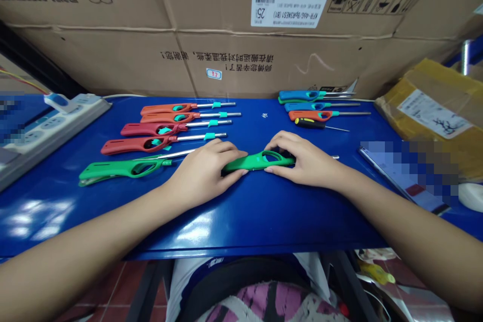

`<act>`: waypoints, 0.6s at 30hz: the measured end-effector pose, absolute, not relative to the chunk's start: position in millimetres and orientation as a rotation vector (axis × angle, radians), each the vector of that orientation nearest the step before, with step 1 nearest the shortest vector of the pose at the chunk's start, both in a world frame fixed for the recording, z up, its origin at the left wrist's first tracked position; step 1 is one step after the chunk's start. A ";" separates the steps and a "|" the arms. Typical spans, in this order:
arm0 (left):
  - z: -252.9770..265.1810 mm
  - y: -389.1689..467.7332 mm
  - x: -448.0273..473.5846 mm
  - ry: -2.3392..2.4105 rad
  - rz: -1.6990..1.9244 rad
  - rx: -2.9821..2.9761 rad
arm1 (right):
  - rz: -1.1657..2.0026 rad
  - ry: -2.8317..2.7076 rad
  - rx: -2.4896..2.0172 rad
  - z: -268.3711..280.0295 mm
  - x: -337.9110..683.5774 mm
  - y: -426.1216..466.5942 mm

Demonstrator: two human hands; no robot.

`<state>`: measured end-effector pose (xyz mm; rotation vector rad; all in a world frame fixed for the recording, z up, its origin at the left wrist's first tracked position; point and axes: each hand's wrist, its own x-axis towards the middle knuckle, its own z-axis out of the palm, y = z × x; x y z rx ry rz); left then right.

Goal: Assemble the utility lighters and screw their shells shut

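One green lighter (249, 162) is held at the middle of the blue table (226, 231), the left hand (209, 167) pinching its handle end and the right hand (300, 160) gripping its other end; red and orange lighters (151, 129) lie beyond the left hand

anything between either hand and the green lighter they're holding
Nothing visible: the left hand is directly on one end of the green lighter, and the right hand is directly on it by the finger loop. The palm sides are hidden.
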<state>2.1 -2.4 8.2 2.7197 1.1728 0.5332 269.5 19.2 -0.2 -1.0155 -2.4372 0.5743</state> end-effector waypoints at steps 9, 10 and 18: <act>5.2 1.1 1.9 1.207 0.524 2.606 | 0.671 -2.380 -1.083 -2.6 268.5 20.3; 4.6 1.4 2.1 1.208 0.530 2.592 | 0.682 -2.375 -1.094 -2.6 268.2 20.4; 3.1 0.6 2.6 1.193 0.575 2.567 | 0.732 -2.343 -1.131 -2.6 267.5 21.9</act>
